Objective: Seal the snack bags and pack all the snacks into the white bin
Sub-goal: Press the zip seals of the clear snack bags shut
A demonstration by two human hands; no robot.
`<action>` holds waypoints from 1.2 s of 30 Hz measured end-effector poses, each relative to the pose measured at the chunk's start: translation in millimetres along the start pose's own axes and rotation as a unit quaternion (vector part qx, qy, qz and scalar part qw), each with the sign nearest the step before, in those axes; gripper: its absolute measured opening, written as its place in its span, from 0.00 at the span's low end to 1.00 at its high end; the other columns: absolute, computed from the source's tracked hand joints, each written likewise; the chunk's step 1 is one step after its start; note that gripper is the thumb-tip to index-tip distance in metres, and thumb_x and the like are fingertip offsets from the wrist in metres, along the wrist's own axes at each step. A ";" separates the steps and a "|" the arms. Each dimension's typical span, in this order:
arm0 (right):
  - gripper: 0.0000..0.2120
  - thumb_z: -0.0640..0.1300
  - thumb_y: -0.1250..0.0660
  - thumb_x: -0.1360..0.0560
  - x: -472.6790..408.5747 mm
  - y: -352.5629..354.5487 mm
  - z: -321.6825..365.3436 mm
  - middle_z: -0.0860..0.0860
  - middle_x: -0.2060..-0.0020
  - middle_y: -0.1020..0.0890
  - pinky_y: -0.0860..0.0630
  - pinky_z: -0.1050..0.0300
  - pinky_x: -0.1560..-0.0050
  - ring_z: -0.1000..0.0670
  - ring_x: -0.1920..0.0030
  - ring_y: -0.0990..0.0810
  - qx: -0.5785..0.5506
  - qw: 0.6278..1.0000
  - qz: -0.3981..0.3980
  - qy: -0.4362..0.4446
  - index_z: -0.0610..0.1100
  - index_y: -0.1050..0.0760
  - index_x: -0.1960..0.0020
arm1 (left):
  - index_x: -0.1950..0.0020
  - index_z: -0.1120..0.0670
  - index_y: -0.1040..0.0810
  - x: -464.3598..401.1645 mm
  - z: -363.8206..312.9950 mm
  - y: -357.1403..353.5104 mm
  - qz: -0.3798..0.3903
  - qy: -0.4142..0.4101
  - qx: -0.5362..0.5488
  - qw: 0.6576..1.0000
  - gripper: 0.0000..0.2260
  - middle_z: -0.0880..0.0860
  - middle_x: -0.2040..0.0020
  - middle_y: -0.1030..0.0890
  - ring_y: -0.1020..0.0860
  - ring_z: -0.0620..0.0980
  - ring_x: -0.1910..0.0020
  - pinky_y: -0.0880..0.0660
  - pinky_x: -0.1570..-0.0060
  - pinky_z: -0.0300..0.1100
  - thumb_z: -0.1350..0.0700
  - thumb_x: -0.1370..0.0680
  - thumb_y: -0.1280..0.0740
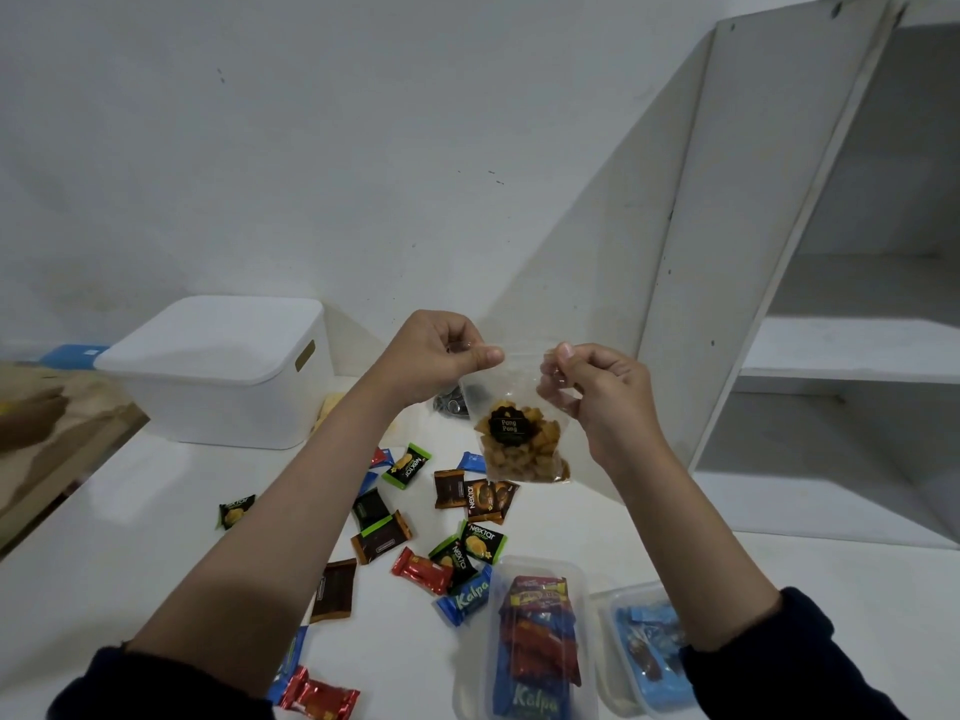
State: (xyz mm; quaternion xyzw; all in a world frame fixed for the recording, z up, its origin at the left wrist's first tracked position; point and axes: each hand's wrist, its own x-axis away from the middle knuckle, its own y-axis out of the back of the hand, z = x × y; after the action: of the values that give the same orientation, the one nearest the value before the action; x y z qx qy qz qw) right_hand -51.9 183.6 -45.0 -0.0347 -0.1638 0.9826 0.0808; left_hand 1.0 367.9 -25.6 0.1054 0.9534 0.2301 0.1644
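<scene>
Nearest me, two filled clear bags (537, 636) lay flat on the white table (130, 537). Above the scattered wrapped snacks (384, 537), my left hand (436, 356) and right hand (597, 392) pinched the top corners of a clear crisp bag (519, 444). I judged it light, slick and crushable, best held by its seal strip. Beyond stood the lidded white bin (223, 371).

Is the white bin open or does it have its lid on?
Lid on: the white bin has a flat lid covering its whole top.
</scene>
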 end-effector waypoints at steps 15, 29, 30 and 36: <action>0.15 0.37 0.36 0.23 13.9 -0.3 8.2 0.50 0.67 0.19 0.20 0.51 0.56 0.51 0.65 0.23 -0.034 0.999 0.016 -0.020 0.42 0.23 0.68 | 0.62 0.60 0.22 0.3 6.5 2.5 -0.004 0.002 0.007 1.000 0.07 0.61 0.62 0.22 0.24 0.55 0.60 0.23 0.50 0.58 0.58 0.29 0.28; 0.10 0.34 0.37 0.23 -0.4 16.8 10.4 0.46 0.63 0.19 0.18 0.56 0.54 0.50 0.62 0.18 0.076 0.996 0.045 0.012 0.40 0.23 0.62 | 0.65 0.61 0.25 -2.3 -0.5 2.5 -0.023 -0.005 0.095 0.995 0.07 0.55 0.68 0.25 0.26 0.39 0.71 0.26 0.64 0.30 0.63 0.28 0.30; 0.09 0.33 0.36 0.23 -1.1 20.0 12.1 0.46 0.62 0.18 0.19 0.57 0.54 0.51 0.61 0.17 0.133 0.989 0.064 0.030 0.41 0.23 0.60 | 0.65 0.61 0.25 -1.4 -1.2 1.8 -0.020 -0.011 0.103 0.994 0.08 0.56 0.67 0.25 0.26 0.41 0.70 0.26 0.63 0.32 0.62 0.27 0.31; 0.06 0.44 0.30 0.26 2.0 15.2 30.7 0.45 0.64 0.16 0.20 0.49 0.58 0.44 0.62 0.17 0.416 0.888 0.159 0.114 0.42 0.20 0.59 | 0.62 0.66 0.24 1.3 -3.7 -9.4 0.034 -0.011 0.042 0.998 0.16 0.59 0.65 0.26 0.30 0.52 0.64 0.30 0.61 0.47 0.52 0.32 0.27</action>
State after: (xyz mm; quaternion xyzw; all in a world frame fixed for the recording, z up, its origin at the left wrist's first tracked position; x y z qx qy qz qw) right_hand -59.0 160.0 -21.1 -0.1348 0.2785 0.9495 -0.0519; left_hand -2.7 358.6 -27.3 0.1472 0.9562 0.1943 0.1620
